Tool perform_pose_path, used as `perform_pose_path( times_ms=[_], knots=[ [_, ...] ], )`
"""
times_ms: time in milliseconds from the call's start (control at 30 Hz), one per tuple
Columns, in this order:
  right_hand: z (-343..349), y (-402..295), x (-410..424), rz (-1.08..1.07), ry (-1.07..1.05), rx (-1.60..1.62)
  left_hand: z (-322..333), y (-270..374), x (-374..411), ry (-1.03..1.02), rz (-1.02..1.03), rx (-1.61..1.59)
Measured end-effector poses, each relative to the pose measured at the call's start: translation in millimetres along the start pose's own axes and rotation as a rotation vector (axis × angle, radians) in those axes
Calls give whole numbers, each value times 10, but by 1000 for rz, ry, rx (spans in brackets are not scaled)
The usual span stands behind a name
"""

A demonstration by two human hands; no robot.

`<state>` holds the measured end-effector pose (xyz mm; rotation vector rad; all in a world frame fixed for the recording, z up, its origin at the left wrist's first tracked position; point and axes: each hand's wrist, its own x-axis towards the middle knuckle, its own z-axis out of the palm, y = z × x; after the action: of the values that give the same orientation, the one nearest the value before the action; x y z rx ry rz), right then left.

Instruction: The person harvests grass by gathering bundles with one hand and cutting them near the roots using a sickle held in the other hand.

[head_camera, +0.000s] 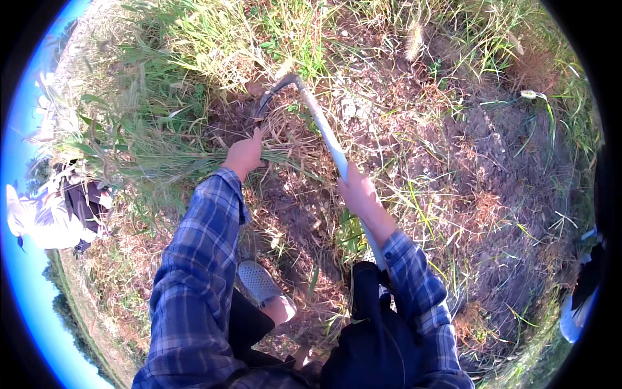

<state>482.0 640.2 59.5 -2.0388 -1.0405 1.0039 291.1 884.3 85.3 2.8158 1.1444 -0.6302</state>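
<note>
My left hand point(244, 151) is closed around a bundle of long green grass stalks point(180, 158), whose leafy ends fan out to the left. In my right hand point(358, 190) is the long pale handle of a sickle point(320, 119), gripped partway along. The curved metal blade point(278, 91) lies above my left hand, its tip pointing down towards the hand, with a gap between them. Cut-looking dry stems point(296, 146) lie on the soil just right of my left hand.
Tall grass point(218, 39) stands ahead and to the left. Bare soil with dry litter point(505, 160) spreads on the right. A perforated clog point(260, 282) is on my foot below. A person in pale clothing point(53, 219) is at the far left; part of another figure point(578, 301) shows at the right rim.
</note>
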Motion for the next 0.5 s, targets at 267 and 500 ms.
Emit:
perform_pose_path(
  times_ms=[267, 500],
  knots=[
    [-251, 250, -1171, 165, -78, -69, -95, 50, 58, 192, 213, -21],
    [-452, 168, -696, -39, -105, -156, -66, -241, 82, 202, 208, -29]
  ],
)
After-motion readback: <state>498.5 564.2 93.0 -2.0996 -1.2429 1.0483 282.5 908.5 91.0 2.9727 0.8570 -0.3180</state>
